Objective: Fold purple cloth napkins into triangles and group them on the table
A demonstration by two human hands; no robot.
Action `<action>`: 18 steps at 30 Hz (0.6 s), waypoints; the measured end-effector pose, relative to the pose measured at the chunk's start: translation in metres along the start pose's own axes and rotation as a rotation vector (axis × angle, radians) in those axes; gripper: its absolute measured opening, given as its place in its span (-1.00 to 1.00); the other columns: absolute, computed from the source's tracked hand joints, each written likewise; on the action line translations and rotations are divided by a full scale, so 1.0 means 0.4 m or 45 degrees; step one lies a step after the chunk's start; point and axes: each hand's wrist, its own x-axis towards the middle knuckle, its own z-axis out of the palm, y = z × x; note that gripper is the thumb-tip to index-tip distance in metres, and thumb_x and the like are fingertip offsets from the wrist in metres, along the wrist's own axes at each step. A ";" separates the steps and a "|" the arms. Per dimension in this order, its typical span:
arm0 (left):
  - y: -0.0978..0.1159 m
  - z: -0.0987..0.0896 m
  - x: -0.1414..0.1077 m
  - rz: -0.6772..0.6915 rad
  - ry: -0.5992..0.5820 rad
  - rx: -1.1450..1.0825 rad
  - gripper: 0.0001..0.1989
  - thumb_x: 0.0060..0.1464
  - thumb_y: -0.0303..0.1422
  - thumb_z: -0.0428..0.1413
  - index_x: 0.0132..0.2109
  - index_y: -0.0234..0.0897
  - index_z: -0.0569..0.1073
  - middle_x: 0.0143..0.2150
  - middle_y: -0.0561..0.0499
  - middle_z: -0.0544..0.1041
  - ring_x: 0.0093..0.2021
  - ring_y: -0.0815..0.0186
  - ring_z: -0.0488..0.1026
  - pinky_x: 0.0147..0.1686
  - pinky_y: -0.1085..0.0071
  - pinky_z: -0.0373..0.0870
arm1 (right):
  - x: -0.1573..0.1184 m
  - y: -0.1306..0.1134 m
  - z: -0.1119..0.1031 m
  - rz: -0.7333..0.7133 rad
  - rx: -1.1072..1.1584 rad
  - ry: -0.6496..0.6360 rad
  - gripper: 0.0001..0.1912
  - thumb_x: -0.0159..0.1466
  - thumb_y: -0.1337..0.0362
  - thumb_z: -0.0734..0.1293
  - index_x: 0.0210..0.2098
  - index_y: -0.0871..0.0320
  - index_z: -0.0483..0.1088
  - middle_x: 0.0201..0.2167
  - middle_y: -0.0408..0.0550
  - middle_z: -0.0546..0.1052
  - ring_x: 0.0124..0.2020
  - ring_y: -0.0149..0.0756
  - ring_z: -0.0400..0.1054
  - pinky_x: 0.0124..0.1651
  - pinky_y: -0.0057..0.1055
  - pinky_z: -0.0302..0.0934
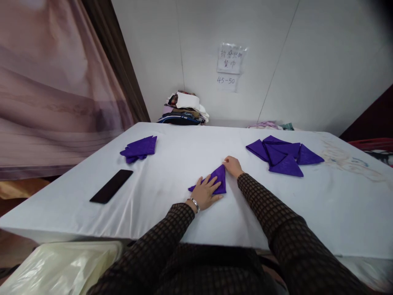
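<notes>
Head view: my left hand [205,195] spread flat over the purple cloth [220,174]; right hand [233,166] pinching its far corner; best press evenly, edge taut.

Purple cloths [286,155], white tablecloth [184,151], dark brown-checked sleeves [267,205], black slab [111,186].

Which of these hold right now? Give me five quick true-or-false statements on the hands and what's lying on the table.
1. The left hand lies spread over a purple cloth. True.
2. The right hand is at that cloth's far corner. True.
3. The bracelet is on the right wrist. False: it is on the left wrist.
4. The dark flat slab lies right of both hands. False: it lies left of them.
5. Purple cloths lie only on the left side. False: more lie on the right.
</notes>
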 end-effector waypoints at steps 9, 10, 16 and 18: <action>0.002 0.005 -0.005 0.016 0.083 0.030 -0.42 0.17 -0.03 -0.08 0.27 -0.11 0.17 0.29 -0.05 0.21 0.32 0.05 -0.04 0.28 -0.04 -0.22 | -0.203 -0.133 0.020 -0.741 0.097 -0.373 -0.40 0.31 -0.02 0.13 0.24 0.17 0.13 0.29 0.08 0.12 0.31 -0.15 -0.11 0.31 -0.10 -0.24; 0.003 0.005 -0.005 0.012 0.086 0.039 -0.41 0.16 -0.03 -0.08 0.28 -0.12 0.16 0.30 -0.06 0.20 0.33 0.05 -0.06 0.28 -0.03 -0.22 | -0.208 -0.136 0.023 -0.746 0.077 -0.452 -0.35 0.32 -0.06 0.09 0.27 0.19 0.07 0.31 0.11 0.06 0.34 -0.13 -0.17 0.31 -0.06 -0.29; 0.005 -0.001 -0.006 -0.004 0.030 0.027 -0.43 0.17 0.03 -0.15 0.24 -0.10 0.21 0.27 -0.04 0.25 0.31 0.06 0.01 0.25 -0.08 -0.13 | -0.142 -0.092 0.027 -0.601 -0.071 -0.607 -0.29 0.34 -0.08 -0.05 0.32 0.25 -0.06 0.34 0.11 -0.05 0.36 -0.14 -0.27 0.32 -0.12 -0.35; 0.005 0.000 -0.005 0.001 0.044 0.016 -0.43 0.18 0.03 -0.16 0.24 -0.08 0.21 0.26 -0.02 0.26 0.30 0.06 0.03 0.25 -0.09 -0.11 | -0.117 -0.076 0.031 -0.603 -0.123 -0.586 -0.31 0.35 -0.06 -0.05 0.32 0.24 -0.04 0.34 0.10 -0.04 0.36 -0.16 -0.27 0.31 -0.13 -0.36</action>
